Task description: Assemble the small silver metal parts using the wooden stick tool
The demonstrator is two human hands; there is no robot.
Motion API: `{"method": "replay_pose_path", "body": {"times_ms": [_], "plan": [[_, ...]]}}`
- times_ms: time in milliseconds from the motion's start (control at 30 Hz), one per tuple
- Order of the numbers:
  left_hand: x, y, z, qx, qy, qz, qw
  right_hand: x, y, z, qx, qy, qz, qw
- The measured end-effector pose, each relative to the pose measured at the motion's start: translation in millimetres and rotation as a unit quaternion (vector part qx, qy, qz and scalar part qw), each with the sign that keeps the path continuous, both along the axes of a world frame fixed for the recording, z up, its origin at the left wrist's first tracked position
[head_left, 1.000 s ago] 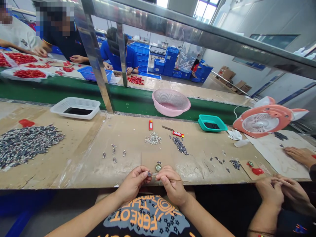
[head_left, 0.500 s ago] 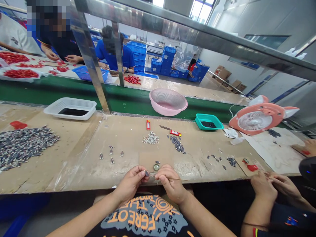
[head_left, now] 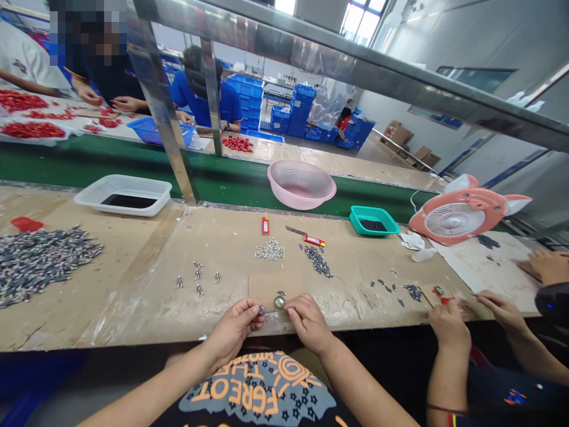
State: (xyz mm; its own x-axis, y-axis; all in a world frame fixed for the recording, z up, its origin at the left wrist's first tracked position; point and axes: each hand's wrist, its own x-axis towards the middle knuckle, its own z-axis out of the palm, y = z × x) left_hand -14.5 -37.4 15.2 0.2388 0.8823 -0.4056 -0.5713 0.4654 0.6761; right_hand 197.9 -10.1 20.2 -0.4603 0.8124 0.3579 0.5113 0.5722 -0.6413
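My left hand (head_left: 240,323) pinches a small dark grey piece (head_left: 261,310) between thumb and fingertips, just above the table's front edge. Beside it, my right hand (head_left: 309,323) is closed around a thin stick (head_left: 316,322), mostly hidden by the fingers. The right fingertips are by a small round metal cap (head_left: 280,302), which lies on a cardboard square (head_left: 262,286). Whether the stick touches the cap I cannot tell. Another dark piece (head_left: 281,293) lies just behind the cap. Farther back are a pile of pale small parts (head_left: 269,249) and a pile of dark pieces (head_left: 317,261).
Several small figures (head_left: 198,275) stand at left, near a large heap of grey parts (head_left: 44,264). Behind are a white tray (head_left: 160,198), pink basin (head_left: 302,198), green tray (head_left: 377,229), knife (head_left: 295,230) and pig-shaped fan (head_left: 462,216). A co-worker's hands (head_left: 448,323) work at right.
My right hand has turned and shifted slightly, its fingertips now right by the cap. My left hand still pinches the dark piece, a little lower-left. The co-worker's hands at right have moved apart.
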Motion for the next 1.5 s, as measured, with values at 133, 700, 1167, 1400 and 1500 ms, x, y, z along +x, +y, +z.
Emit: {"method": "replay_pose_path", "body": {"times_ms": [133, 700, 1167, 1400, 1500], "plan": [[1.4, 0.5, -0.8, -0.001, -0.004, -0.007, 1.0, -3.1, -2.8, 12.2, -0.029, 0.041, 0.009, 0.999], [1.9, -0.3, 4.9, 0.009, -0.019, -0.029, 0.999, -26.7, -14.0, 37.6, -0.05, 0.112, 0.048, 0.991], [-0.9, -2.6, 4.2, 0.014, -0.023, -0.025, 0.999, -25.9, -16.2, 38.2, -0.044, 0.121, 0.053, 0.99], [-0.7, -3.1, 3.4, 0.017, -0.015, -0.026, 0.999, -28.8, -17.1, 39.5, -0.027, 0.111, 0.064, 0.991], [-1.2, -2.2, 2.9, 0.017, -0.016, -0.026, 0.999, -29.7, -16.7, 40.5, -0.022, 0.108, 0.064, 0.992]]}}
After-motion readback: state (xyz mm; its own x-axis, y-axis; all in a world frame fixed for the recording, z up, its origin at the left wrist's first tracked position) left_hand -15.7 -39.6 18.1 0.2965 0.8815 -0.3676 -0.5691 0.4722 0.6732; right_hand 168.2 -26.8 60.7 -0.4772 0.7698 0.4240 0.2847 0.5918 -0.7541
